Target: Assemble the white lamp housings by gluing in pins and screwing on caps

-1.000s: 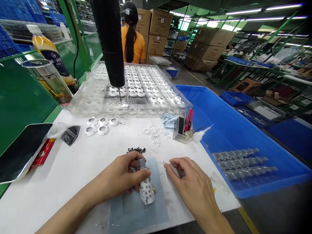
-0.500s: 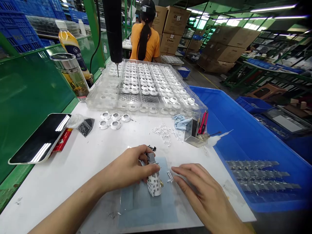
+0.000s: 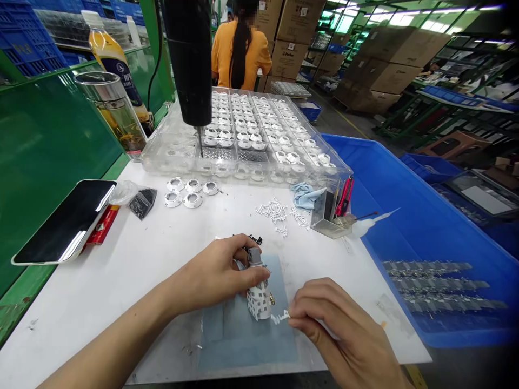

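Note:
My left hand is closed around a small white-and-grey model tower with a pattern of dark squares, a gold-coloured bit on its right side. The tower stands tilted over a pale blue mat. My right hand pinches one end of a small white plastic strip between thumb and forefinger. The strip's free end points toward the tower's base; whether they touch I cannot tell. Small black parts lie just beyond my left hand, partly hidden by it.
Loose white parts and several white rings lie further back. A black electric screwdriver hangs over a clear compartment tray. A tool holder stands at right, beside a blue bin. At left is a phone. Ahead sits a person.
My right hand has closed on the white strip, lifting it and bringing it nearer my body. My left hand keeps hold of the tower. The camera view has shifted slightly.

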`<state>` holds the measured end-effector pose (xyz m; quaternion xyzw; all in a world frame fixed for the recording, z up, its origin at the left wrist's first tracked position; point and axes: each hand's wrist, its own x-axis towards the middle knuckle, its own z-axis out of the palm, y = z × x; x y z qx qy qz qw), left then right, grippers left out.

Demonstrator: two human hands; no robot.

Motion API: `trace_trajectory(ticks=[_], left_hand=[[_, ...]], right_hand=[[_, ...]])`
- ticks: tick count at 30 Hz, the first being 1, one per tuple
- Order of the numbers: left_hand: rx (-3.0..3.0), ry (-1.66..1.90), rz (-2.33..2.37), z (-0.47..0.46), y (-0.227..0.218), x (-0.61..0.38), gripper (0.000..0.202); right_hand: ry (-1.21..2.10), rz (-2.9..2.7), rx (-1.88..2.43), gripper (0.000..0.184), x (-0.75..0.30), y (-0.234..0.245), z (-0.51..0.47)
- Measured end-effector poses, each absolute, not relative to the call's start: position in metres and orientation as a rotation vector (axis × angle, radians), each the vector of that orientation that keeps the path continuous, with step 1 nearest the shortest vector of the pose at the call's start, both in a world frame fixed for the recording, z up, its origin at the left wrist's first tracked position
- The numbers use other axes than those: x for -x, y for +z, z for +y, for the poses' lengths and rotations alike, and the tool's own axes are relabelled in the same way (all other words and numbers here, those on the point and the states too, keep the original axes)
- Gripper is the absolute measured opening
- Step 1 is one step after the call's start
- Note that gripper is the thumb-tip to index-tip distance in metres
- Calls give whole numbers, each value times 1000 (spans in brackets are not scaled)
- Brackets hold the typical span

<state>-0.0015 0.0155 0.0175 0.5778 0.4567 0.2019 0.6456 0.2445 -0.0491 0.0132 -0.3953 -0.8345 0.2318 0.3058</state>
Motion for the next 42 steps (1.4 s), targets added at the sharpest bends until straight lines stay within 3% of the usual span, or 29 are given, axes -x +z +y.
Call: trace_trajectory(ticks=[21, 25, 29, 36, 42], left_hand=[[-1342, 458, 1080, 13, 13, 0, 33], [-1361, 475, 1048, 13, 13, 1, 33], [-1310, 514, 997, 12, 14, 0, 36], [-1007, 837, 796, 9, 24, -8, 33], [-1007, 833, 756, 8, 20, -8, 46]], right_hand=[[636, -2301, 963, 14, -226, 9, -40], [786, -2198, 1251, 7, -228, 7, -38], [912, -2018, 1613, 22, -227, 6, -41], [1081, -1412, 1672, 48, -211, 16, -51], [783, -1499, 1583, 50, -228, 26, -18]])
